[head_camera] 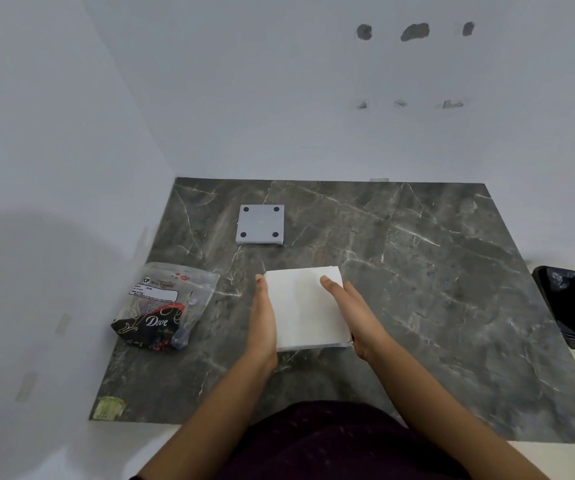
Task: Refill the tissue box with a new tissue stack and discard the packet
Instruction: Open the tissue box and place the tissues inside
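A white tissue stack (305,306) sits in the middle of the dark marble table (417,271), filling what looks like the tissue box, of which only a thin grey edge (346,344) shows. My left hand (262,320) presses flat against its left side. My right hand (352,310) rests on its right side with the thumb on top. The grey square box lid (260,224), with four dark round feet, lies apart toward the back. The emptied plastic packet (165,306), clear on top and black with "Dove" print below, lies crumpled to the left.
A black bin with a bag liner (572,306) stands off the table's right edge. White walls close the table at the back and left. A yellowish sticker (108,407) marks the near left corner.
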